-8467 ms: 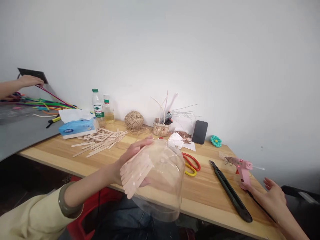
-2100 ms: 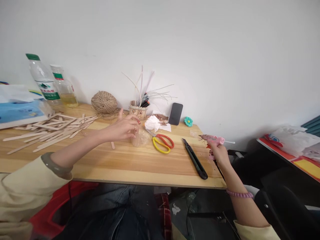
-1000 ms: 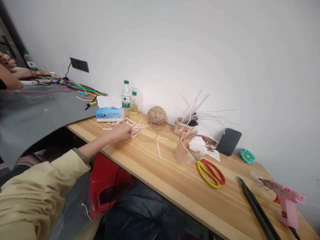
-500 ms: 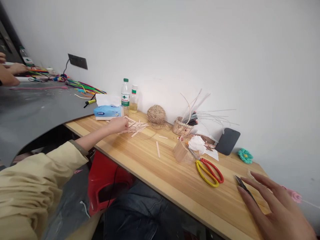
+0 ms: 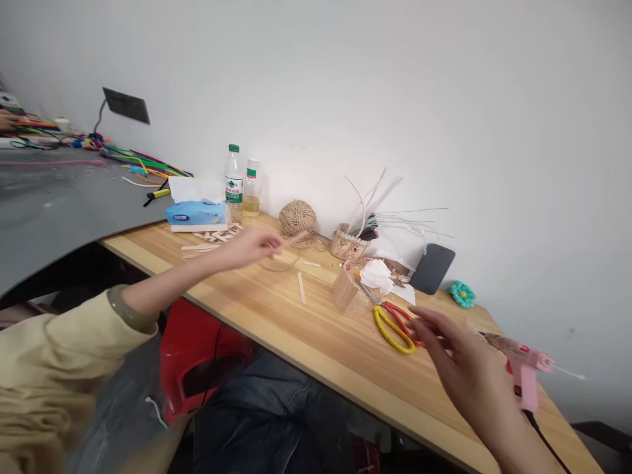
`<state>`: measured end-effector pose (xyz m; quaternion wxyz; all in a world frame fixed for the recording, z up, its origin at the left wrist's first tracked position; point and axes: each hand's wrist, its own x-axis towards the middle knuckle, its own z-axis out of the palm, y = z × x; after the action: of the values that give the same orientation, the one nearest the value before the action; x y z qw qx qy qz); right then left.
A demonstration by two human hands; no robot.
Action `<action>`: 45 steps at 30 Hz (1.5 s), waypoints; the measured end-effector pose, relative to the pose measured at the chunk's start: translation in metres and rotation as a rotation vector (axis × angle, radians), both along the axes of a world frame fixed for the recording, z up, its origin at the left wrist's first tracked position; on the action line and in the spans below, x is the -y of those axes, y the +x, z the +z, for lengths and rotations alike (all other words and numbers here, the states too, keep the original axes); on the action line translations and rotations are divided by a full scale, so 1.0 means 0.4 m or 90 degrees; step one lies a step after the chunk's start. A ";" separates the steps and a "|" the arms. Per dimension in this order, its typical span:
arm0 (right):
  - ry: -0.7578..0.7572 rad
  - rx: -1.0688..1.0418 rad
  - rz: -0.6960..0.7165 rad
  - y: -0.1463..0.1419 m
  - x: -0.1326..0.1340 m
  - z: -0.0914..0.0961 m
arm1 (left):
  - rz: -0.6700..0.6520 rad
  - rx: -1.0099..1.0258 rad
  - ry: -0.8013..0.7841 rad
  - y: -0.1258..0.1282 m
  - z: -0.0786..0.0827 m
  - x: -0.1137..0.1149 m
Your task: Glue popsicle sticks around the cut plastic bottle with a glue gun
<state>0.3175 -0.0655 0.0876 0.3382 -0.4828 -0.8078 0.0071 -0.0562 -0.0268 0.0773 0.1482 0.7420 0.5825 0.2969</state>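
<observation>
My left hand (image 5: 254,245) is raised over the wooden table (image 5: 316,332), pinched on a wooden craft stick (image 5: 295,238) that points toward the twine ball (image 5: 297,217). Loose craft sticks (image 5: 210,238) lie behind it, and a single stick (image 5: 301,288) lies on the table ahead. My right hand (image 5: 461,365) hovers with fingers apart near the yellow and red scissors (image 5: 395,322), holding nothing. A clear container clad in sticks (image 5: 348,291) stands left of the scissors. The pink glue gun (image 5: 523,372) rests at the far right.
Tissue pack (image 5: 196,214), two bottles (image 5: 234,181), a small basket with reeds (image 5: 348,243), crumpled paper (image 5: 375,273), a dark phone (image 5: 433,268) and a teal flower (image 5: 463,294) line the wall. A grey table (image 5: 49,210) with coloured pipe cleaners (image 5: 133,161) stands left, where another person's hand (image 5: 7,120) shows.
My left hand has lifted a stick from the pile and swung right. My right hand moved left, away from the glue gun toward the scissors. The view shifted slightly.
</observation>
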 end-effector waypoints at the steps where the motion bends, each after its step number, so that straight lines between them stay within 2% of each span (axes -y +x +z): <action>1: -0.034 -0.032 0.029 -0.027 -0.004 0.003 | -0.078 0.041 -0.019 0.057 -0.003 0.013; 4: -0.083 -0.096 0.106 -0.100 -0.017 0.005 | -0.211 0.095 0.001 0.215 -0.019 0.042; 5: -0.084 -0.103 0.122 -0.116 -0.022 0.003 | -0.232 0.087 0.019 0.255 -0.025 0.045; 8: -0.055 -0.103 0.142 -0.126 -0.038 -0.005 | -0.261 0.074 0.051 0.323 -0.036 0.035; 13: 0.042 0.023 0.178 -0.079 -0.067 -0.026 | -0.299 -0.025 0.189 0.307 -0.035 -0.034; 16: 0.028 0.156 0.168 -0.069 -0.077 -0.055 | -0.319 -0.133 0.242 0.295 -0.034 -0.080; 19: -0.010 0.257 0.170 -0.079 -0.079 -0.076 | -0.342 -0.224 0.232 0.306 -0.038 -0.110; 21: -0.033 0.276 0.209 -0.086 -0.078 -0.075 | -0.346 -0.252 0.204 0.319 -0.039 -0.121; 25: -0.119 0.226 0.359 -0.088 -0.071 -0.055 | -0.358 -0.237 0.160 0.334 -0.033 -0.131; 27: -0.129 0.190 0.392 -0.082 -0.070 -0.051 | -0.374 -0.225 0.144 0.335 -0.028 -0.132; 28: -0.116 0.177 0.381 -0.078 -0.070 -0.052 | -0.383 -0.223 0.137 0.335 -0.026 -0.132; 30: -0.067 0.172 0.304 -0.071 -0.072 -0.058 | -0.394 -0.222 0.126 0.334 -0.024 -0.132; 32: -0.027 0.206 0.209 -0.069 -0.075 -0.066 | -0.399 -0.216 0.128 0.332 -0.027 -0.133; 34: -0.013 0.258 0.168 -0.072 -0.076 -0.072 | -0.407 -0.201 0.144 0.330 -0.034 -0.138; 37: -0.024 0.278 0.204 -0.084 -0.076 -0.078 | -0.436 -0.161 0.177 0.326 -0.050 -0.149; 42: -0.100 0.210 0.279 -0.091 -0.067 -0.083 | -0.438 -0.127 0.176 0.323 -0.069 -0.160; 45: -0.107 0.170 0.251 -0.078 -0.063 -0.073 | -0.420 -0.149 0.178 0.325 -0.066 -0.155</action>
<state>0.2865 -0.0401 0.0585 0.1794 -0.3387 -0.9205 0.0761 0.0739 0.0352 0.0510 0.0657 0.9317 0.2789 0.2232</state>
